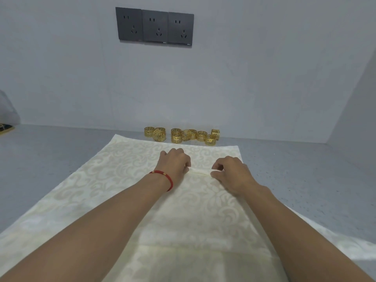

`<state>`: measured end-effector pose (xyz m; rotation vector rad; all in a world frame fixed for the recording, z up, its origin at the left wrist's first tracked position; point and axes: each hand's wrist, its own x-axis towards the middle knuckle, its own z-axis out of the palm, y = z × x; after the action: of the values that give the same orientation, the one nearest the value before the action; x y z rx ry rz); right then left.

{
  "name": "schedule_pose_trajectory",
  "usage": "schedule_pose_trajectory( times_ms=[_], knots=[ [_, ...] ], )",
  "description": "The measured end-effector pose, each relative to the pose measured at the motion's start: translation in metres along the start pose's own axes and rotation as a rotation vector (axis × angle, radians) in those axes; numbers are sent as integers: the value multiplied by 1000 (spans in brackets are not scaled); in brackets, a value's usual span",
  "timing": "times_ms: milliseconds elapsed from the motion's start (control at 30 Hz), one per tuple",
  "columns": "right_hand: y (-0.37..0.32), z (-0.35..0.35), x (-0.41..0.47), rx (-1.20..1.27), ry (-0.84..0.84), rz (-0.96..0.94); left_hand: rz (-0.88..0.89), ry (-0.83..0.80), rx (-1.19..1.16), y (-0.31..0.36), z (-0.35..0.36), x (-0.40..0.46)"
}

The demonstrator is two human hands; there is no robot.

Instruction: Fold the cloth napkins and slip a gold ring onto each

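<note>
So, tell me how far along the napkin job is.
Done: nothing; no ringed napkin shows. In hand: the left hand and right hand pinch a ridge in the spread cream napkin. Left: finishing the fold and ringing it; the gold rings sit loose by the wall.

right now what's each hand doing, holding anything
Left hand: fingers pinching a raised fold of the napkin.
Right hand: fingers pinching the other end of the same fold.

A grey speckled table (50, 159) carries a cream patterned napkin (114, 180), spread flat from the near edge almost to the far edge by the wall. Just beyond the napkin's far hem, a cluster of gold rings (182, 135) sits along the table's far edge.
</note>
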<state>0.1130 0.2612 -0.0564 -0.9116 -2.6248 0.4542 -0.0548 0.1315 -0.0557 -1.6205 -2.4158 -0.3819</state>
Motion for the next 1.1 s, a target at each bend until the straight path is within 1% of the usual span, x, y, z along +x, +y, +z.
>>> schedule_pose_trajectory(
  times_ms=[100, 233, 333, 400, 467, 533, 600, 700, 800, 867, 900, 1000, 1067, 1100],
  knots=[
    [-3, -5, -3, -111, 14, -72, 102, 53, 125, -1, -4, -5],
    [-7, -4, -11, -353, 109, -283, 224, 64, 295, 5, -12, -12],
    [-3, -7, -19, -483, 88, -385, 290, 62, 330, 1, -12, -18],
    [0, -13, -25, -457, 32, -382, 235, 37, 214, -3, -12, -22],
    [1, -15, -30, -295, -23, -284, 109, -6, 38, -4, -12, -22],
    [2, -12, -32, -119, 14, -187, -13, 14, -107, -3, -11, -24],
    [4, -6, -29, -38, 46, -123, -108, 7, -189, -1, -9, -26],
    [5, -2, -27, -109, 31, -105, -177, -80, -237, 1, -10, -26],
    [0, -7, -31, -170, 67, -101, -171, -67, -173, 4, -18, -27],
    [-4, -10, -35, -246, 82, -135, -142, -27, -115, 5, -22, -32],
    [-6, -12, -37, -324, 86, -175, -101, -11, -61, 4, -24, -35],
    [-13, -17, -46, -609, 66, -382, 139, -20, 180, 3, -32, -45],
    [-12, -21, -51, -727, 32, -461, 256, -39, 226, 0, -33, -52],
    [-12, -23, -54, -720, 17, -477, 264, -39, 204, -2, -33, -55]
  ],
)
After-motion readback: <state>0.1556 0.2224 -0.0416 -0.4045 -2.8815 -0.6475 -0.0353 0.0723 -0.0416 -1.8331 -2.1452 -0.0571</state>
